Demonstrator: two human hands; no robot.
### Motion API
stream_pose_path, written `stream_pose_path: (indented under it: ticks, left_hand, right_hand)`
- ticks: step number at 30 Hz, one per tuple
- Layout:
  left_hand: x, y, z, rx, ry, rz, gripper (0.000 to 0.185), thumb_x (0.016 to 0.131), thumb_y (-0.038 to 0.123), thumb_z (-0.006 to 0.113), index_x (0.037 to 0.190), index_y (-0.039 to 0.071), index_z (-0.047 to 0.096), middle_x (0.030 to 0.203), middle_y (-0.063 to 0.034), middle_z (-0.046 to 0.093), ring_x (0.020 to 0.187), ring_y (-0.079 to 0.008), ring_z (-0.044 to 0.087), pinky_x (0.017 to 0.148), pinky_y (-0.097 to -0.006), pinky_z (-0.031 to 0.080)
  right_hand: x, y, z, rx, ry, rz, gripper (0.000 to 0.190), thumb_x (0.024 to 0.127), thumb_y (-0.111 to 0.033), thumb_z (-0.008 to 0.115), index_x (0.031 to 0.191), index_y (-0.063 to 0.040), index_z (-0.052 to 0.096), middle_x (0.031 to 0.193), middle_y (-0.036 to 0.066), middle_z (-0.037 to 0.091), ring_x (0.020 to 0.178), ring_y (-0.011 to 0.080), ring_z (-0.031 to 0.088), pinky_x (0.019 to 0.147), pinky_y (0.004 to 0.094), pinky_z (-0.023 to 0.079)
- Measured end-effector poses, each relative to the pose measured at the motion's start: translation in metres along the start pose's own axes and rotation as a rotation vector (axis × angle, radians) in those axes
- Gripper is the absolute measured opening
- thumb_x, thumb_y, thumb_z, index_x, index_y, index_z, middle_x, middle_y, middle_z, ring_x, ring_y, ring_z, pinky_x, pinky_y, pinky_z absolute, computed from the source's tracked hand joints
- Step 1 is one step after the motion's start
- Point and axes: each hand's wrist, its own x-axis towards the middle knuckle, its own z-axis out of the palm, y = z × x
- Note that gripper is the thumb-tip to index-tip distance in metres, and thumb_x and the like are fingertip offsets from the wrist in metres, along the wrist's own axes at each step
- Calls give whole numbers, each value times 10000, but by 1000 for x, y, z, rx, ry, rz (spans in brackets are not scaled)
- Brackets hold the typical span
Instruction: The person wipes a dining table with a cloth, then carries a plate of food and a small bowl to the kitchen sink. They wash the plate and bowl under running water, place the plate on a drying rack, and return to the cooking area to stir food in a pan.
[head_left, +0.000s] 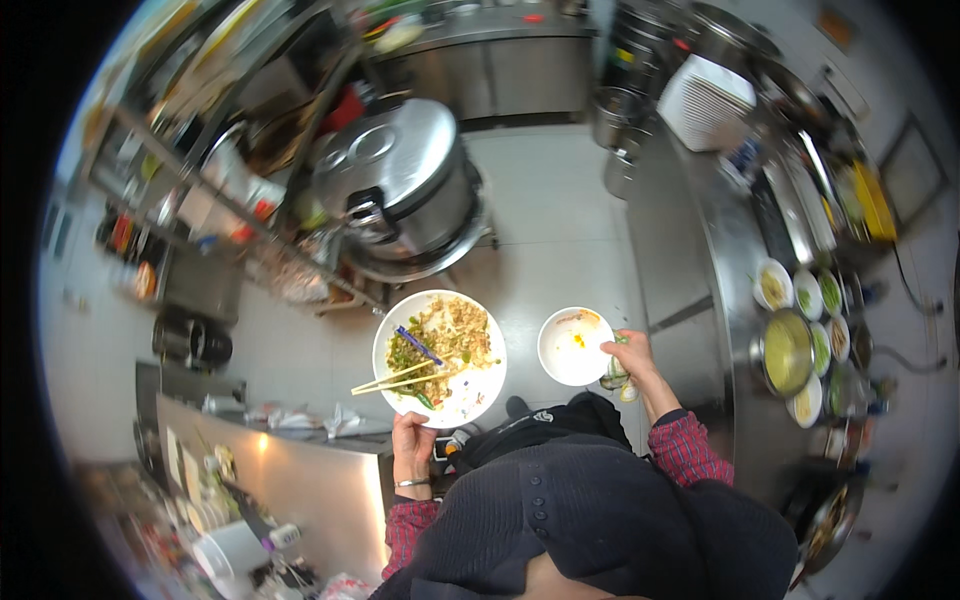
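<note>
My left hand (414, 442) grips the near rim of a large white plate (487, 390), held over the floor. Leftover fried rice (457, 330) with green pieces lies on it, along with a pair of wooden chopsticks (394, 379) and a torn blue wrapper strip (417, 345). My right hand (634, 356) holds a white bowl (566, 360) by its right rim; orange and yellow residue shows inside. Something green and clear, perhaps a bottle or crumpled packaging (615, 373), is partly hidden under the same hand. Plate and bowl are apart.
A large lidded steel pot (427, 187) stands on a low wheeled stand ahead left, beside a metal rack (202, 180). Along the right runs a steel counter (712, 202) with small bowls of chopped food (772, 285) and a steel bowl (787, 352). Another steel worktop (300, 480) is at near left.
</note>
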Motion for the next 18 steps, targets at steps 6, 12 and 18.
stream_pose_path:
  ticks: [6,12,18]
  left_hand:
    - [10,59,-48,-150,163,167,782,606,-125,434,1374,-2,362,1335,-176,494,1250,-373,476,1059,-531,398]
    - [37,115,-66,-264,103,421,814,607,-84,452,1408,0,330,1381,-196,456,1282,-379,446,1073,-547,380]
    - [50,179,-61,-326,442,576,726,654,-92,442,1371,-24,355,1339,-182,489,1238,-362,489,1038,-523,421]
  right_hand:
    - [19,-91,137,-248,-316,-194,596,624,-193,787,1134,69,624,1020,190,680,912,254,670,813,320,525]
    - [28,-171,277,-509,-508,-368,574,598,-276,795,1092,-7,680,1008,168,699,923,271,677,867,330,513]
    - [13,-227,416,-599,-938,-367,524,631,-207,789,1070,52,667,974,186,701,900,254,682,822,314,521]
